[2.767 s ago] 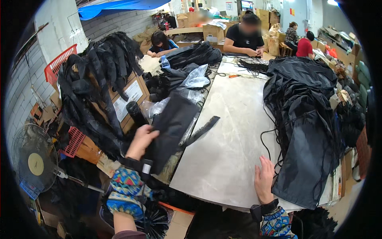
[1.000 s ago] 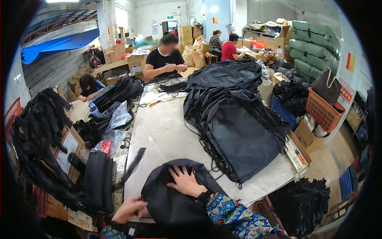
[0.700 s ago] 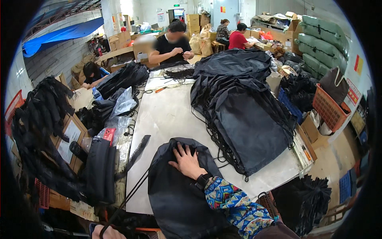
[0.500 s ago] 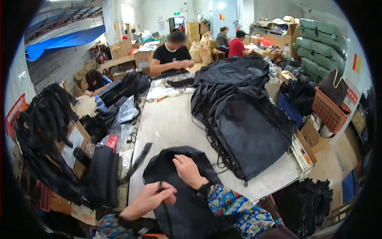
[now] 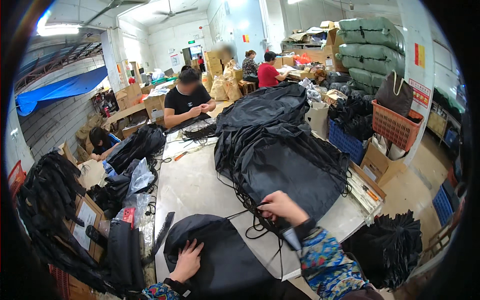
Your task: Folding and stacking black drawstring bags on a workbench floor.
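Left hand (image 5: pixel 187 260), at about 7 o'clock: palm down, fingers spread and flat on a black fabric bag (image 5: pixel 220 252) that lies on the near end of the grey table (image 5: pixel 192 185); it presses the cloth and grips nothing. Its wrist and patterned sleeve are cut off by the lower edge. The bag's near part runs out of view at 6 o'clock, so its full outline cannot be made out.

Right hand (image 5: pixel 281 207), just right of centre at about 5 o'clock: fingers curled closed, pinching a black cord (image 5: pixel 250 220) at the near edge of a large pile of black bags (image 5: pixel 280 150). The fingertips are partly hidden by the cord and cloth, so the exact pinch is hard to read. The forearm comes in from 5 o'clock in a patterned sleeve, wrist bent inward.

The cord loops loosely on the table between the two hands. At 9 o'clock, heaps of black goods and clear plastic crowd the table's left edge. At 12 o'clock, a person in a black shirt (image 5: pixel 189 102) sits at the far end, both hands on dark material. At 2 o'clock stands an orange basket (image 5: pixel 395 125).
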A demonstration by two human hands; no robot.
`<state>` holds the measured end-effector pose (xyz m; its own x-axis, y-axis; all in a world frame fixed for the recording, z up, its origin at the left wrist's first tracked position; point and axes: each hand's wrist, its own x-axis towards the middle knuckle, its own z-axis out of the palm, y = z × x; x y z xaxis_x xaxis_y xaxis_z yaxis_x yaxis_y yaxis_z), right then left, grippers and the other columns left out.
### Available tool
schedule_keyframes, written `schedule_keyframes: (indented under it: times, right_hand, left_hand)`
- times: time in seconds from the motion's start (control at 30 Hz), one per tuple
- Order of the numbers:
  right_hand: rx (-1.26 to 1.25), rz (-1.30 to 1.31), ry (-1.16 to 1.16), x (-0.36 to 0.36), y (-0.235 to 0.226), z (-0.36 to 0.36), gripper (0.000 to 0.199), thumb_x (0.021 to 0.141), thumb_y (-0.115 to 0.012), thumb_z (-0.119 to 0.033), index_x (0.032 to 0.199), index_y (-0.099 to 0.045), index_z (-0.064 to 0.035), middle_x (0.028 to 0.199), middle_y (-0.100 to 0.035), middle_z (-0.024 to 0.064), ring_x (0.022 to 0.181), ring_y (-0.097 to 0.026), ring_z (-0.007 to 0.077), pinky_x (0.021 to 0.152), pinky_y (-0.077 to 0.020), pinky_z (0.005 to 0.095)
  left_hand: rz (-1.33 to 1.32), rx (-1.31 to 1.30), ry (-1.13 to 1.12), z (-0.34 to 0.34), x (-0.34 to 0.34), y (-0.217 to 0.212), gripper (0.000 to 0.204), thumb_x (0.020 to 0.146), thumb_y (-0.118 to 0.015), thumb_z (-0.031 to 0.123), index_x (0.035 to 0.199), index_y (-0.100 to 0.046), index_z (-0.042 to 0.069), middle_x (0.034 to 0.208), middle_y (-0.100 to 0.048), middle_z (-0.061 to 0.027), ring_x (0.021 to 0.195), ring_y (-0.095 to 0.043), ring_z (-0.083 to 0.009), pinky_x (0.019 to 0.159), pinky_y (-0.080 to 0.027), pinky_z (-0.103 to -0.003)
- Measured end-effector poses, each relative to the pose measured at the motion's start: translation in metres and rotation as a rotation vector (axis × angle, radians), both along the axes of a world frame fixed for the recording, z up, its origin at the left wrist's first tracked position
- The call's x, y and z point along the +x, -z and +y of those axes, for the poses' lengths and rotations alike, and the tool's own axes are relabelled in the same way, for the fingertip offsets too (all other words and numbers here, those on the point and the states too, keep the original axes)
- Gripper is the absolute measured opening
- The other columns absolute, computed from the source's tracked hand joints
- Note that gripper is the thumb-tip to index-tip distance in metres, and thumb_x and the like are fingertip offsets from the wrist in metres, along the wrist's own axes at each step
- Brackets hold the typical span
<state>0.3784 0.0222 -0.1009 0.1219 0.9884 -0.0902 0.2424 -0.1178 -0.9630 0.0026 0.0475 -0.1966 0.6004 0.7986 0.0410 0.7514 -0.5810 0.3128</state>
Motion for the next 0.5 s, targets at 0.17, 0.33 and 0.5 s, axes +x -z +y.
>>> schedule_keyframes:
  times: [0.17, 0.33, 0.5]
  right_hand:
    - [0.098, 0.368, -0.278, 0.046, -0.019, -0.06, 0.018, 0.085, -0.067, -0.016, 0.082, -0.064, 0.0006, 0.068, -0.063, 0.0065, 0.063, -0.061, 0.0155, 0.064, -0.053, 0.0281]
    - [-0.111, 0.658, -0.426, -0.03, -0.031, -0.054, 0.016, 0.093, -0.059, -0.018, 0.1, -0.06, -0.003, 0.082, -0.066, 0.0074, 0.072, -0.064, 0.0159, 0.064, -0.0499, 0.0247]
    - [0.219, -0.037, -0.736, -0.132, 0.023, 0.025, 0.036, 0.091, -0.061, -0.033, 0.087, -0.062, 0.0023, 0.078, -0.067, 0.0123, 0.077, -0.067, 0.0249, 0.065, -0.0501, 0.0342]
  left_hand:
    - [-0.177, -0.066, 0.027, -0.001, -0.013, -0.002, 0.05, 0.086, -0.055, 0.012, 0.136, -0.05, 0.015, 0.144, -0.041, -0.0197, 0.129, -0.04, -0.0412, 0.107, -0.025, -0.06]
    - [-0.157, -0.045, 0.02, 0.013, -0.012, 0.002, 0.04, 0.091, -0.053, 0.012, 0.131, -0.053, 0.01, 0.138, -0.047, -0.0215, 0.129, -0.042, -0.0399, 0.109, -0.031, -0.046]
    - [-0.656, -0.291, -0.095, 0.043, 0.02, -0.052, 0.052, 0.095, -0.056, 0.023, 0.139, -0.039, -0.001, 0.134, -0.051, -0.0227, 0.125, -0.05, -0.0283, 0.103, -0.039, -0.033]
